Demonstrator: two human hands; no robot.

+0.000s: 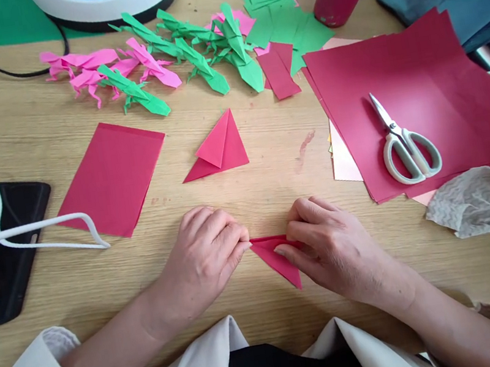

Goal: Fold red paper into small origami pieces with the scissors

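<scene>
Near the table's front edge, the left hand (211, 248) pinches one corner of a small red folded paper (282, 258) and the right hand (329, 244) grips its other end, thumb on top. The crease would likely come out crisper with corners matched before pressing outward. Curled fingers hide both ends, and the layers underneath cannot be made out.

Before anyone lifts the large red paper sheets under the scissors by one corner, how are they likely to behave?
The red paper sheets look thin and bowed, so would probably flop. Uneven edges suggest they may slip apart. The scissors on top could slide off.
</scene>
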